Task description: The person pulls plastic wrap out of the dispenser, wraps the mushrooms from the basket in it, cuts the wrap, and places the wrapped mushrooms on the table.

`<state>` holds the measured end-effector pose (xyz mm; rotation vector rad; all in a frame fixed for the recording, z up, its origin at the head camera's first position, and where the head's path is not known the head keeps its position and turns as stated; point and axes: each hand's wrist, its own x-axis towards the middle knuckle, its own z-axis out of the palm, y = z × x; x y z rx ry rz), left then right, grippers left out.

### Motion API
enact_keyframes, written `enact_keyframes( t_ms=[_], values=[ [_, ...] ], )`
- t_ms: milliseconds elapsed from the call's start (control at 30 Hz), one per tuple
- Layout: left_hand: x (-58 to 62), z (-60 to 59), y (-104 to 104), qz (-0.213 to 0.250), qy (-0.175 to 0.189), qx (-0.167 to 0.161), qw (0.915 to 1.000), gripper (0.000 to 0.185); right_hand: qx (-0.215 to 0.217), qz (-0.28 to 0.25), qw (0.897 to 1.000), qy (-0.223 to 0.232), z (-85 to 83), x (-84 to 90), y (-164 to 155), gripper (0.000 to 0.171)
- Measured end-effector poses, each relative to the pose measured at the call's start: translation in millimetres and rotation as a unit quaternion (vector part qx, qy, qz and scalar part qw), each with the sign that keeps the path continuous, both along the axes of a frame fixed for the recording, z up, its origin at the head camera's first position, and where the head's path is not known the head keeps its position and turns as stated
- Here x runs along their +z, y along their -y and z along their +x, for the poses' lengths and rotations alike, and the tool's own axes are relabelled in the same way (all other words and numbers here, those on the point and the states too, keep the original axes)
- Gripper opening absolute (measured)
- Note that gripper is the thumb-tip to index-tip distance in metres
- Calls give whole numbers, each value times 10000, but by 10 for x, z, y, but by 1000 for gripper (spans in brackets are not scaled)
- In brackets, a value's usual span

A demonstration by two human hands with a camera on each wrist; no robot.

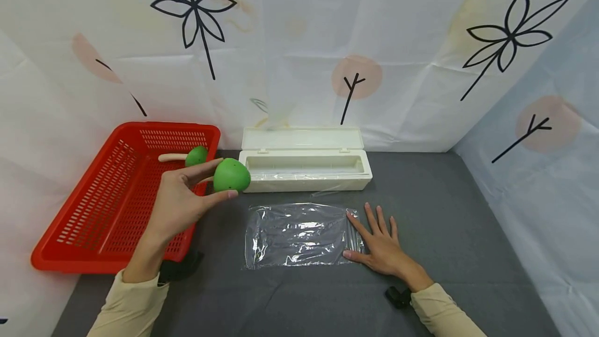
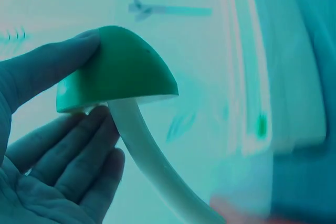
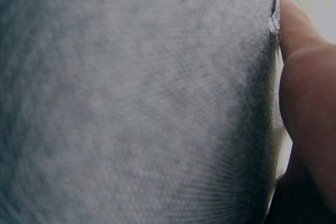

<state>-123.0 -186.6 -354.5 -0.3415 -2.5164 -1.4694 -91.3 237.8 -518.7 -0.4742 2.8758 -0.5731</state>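
The left hand (image 1: 175, 204) pinches a green-capped toy mushroom with a pale stem (image 1: 231, 175), held in the air at about ten o'clock from the clear plastic-wrap sheet (image 1: 299, 234) on the grey counter (image 1: 444, 212). The right hand (image 1: 381, 246), fingers spread flat, presses the sheet's three o'clock edge.

A toy mushroom (image 1: 231, 175) with a bright green cap and a pale cream stem; a second one (image 1: 195, 156), same colours, left of it in a red perforated basket (image 1: 70, 222); a cream-white box (image 1: 304, 165) to its right; clear glossy film (image 1: 299, 235) on dark grey cloth (image 1: 458, 212); white backdrop (image 1: 299, 40) with black line flowers and pink circles; beige sleeves (image 1: 128, 306).
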Motion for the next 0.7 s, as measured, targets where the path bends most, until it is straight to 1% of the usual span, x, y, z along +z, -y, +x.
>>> enact_keyframes(
  t_ms=[133,200,333,533,700],
  values=[
    [-97,75,-255,346,263,-360,9984,61,5,-11,10000,-26,2,-3,2,93],
    [-164,107,-377,500,420,-543,9964,60,7,-9,10000,-48,4,-2,1,93],
    [-312,153,-617,802,732,-789,9909,61,1,11,10000,-53,0,-8,0,93],
    [-536,196,-954,1107,1253,-769,9829,63,-8,3,10000,-42,-3,-19,-2,93],
    [-720,206,-1193,1254,1396,-891,9782,58,5,-20,10000,-42,-2,-15,3,93]
  ],
)
